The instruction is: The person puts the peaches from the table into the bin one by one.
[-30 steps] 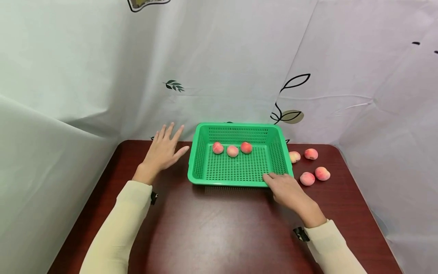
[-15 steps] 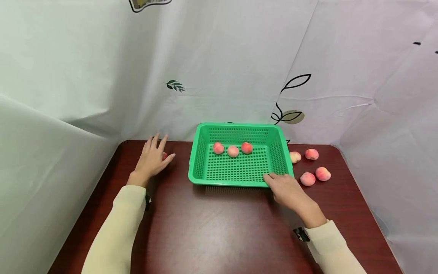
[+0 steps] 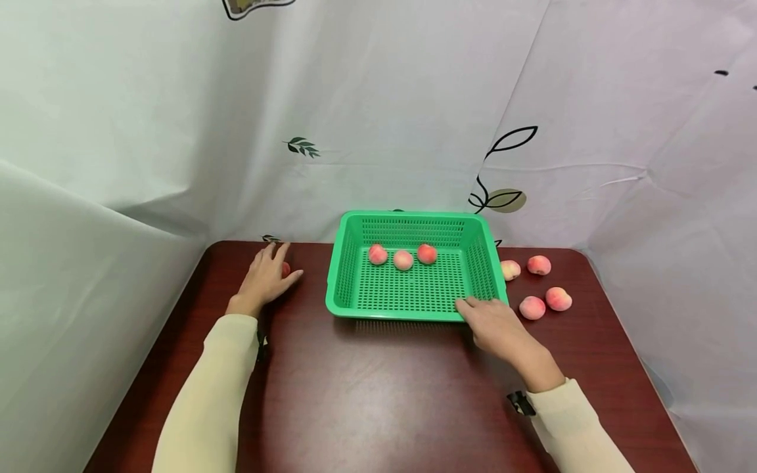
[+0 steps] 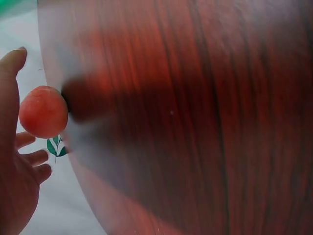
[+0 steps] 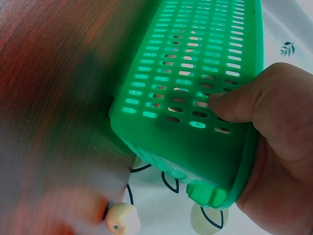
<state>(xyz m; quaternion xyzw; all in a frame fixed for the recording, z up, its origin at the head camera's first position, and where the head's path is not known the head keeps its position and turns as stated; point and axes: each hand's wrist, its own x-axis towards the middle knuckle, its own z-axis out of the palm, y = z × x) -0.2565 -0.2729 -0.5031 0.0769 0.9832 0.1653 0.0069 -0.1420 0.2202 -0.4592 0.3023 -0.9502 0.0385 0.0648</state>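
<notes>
Pale cloth (image 3: pixel 367 98) printed with leaves (image 3: pixel 505 200) hangs at twelve o'clock behind a dark red desk (image 3: pixel 355 394), and more of it closes off nine and three. Near the desk's far edge sits a green basket (image 3: pixel 402 316), the centre of the dial. Three peaches (image 3: pixel 403 260) lie in its far half, roughly in a row. At nine o'clock, apart from the basket, the left hand (image 3: pixel 260 279) is at a lone peach (image 4: pixel 44 112); in the left wrist view its fingers (image 4: pixel 36 157) are spread and lightly bent, with the fruit between them and the thumb (image 4: pixel 13 61). Whether they touch it, I cannot tell. Near four o'clock, the right hand (image 3: pixel 493 328) grips the basket at its near corner, pinching the wall, its thumb laid on the outside. Four more peaches (image 3: pixel 558 299) rest between three and four o'clock, one just beside the basket. Both sleeves (image 3: pixel 207 394) are cream.
</notes>
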